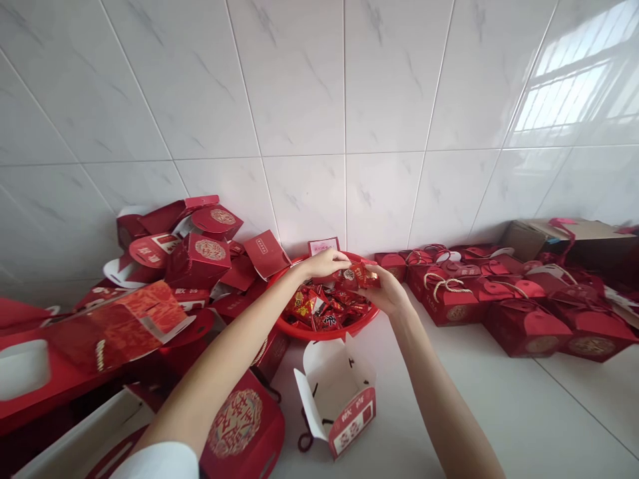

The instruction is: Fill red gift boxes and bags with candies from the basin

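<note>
A red plastic basin (349, 332) against the wall holds many small red candy packets (327, 313). Over its far side, my left hand (327, 264) is closed at a dark red packet, with its fingertips partly hiding it. My right hand (388, 291) pinches a shiny red candy packet (367, 275) above the basin's right side. The two hands are close together but apart. Just in front of the basin stands an open red-and-white gift box (337, 392), its flaps spread and no candy visible inside.
Red gift boxes (200, 259) lie heaped on the left, some open. Closed red boxes with rope handles (452, 296) stand in rows to the right, before a brown cardboard carton (584, 233). A pink-and-white card (323, 246) leans behind the basin. The tiled wall (384, 100) bounds the back.
</note>
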`<state>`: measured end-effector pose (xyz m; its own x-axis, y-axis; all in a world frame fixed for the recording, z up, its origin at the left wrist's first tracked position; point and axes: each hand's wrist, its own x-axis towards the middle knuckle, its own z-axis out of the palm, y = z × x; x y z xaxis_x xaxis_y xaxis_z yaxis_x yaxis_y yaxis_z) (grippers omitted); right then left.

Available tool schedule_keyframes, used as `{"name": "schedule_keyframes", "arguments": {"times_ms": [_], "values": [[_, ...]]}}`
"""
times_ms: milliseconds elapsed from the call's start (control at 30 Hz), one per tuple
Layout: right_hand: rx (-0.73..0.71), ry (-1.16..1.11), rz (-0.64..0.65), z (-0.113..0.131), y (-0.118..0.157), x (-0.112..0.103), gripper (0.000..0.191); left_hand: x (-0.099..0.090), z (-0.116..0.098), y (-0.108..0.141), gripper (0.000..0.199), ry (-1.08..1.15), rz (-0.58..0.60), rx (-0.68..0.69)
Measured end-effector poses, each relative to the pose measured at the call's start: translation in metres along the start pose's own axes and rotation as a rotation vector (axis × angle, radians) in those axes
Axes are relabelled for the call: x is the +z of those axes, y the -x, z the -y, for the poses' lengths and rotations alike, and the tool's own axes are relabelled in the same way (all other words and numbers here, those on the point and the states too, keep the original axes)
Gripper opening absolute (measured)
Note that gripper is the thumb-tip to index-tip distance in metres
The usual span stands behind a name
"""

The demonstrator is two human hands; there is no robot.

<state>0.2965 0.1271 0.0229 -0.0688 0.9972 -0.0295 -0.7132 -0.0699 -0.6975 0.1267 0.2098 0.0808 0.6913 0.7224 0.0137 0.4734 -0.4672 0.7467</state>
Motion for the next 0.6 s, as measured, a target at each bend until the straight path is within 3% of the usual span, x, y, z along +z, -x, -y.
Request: {"name": "schedule_keyframes", "arguments": {"times_ms": [100, 233, 400, 600], "values": [[-0.034, 0.033, -0.068, 0.002, -0.002, -0.003, 0.011, 0.0, -0.007, 0.004, 0.025, 0.117, -0.037, -0.06], [-0.055, 0.036, -0.055, 0.005, 0.001, 0.0, 0.01, 0.005, -0.011, 0.008, 0.044, 0.223, 0.025, -0.088], [-0.052, 0.098, -0.015, 0.006, 0.011, 0.01, 0.011, 0.017, -0.016, 0.014, 0.049, -0.031, -0.143, 0.031], [-0.092, 0.166, 0.061, 0.006, 0.023, 0.021, 0.017, 0.027, -0.056, 0.048, 0.047, -0.318, -0.265, 0.025]]}}
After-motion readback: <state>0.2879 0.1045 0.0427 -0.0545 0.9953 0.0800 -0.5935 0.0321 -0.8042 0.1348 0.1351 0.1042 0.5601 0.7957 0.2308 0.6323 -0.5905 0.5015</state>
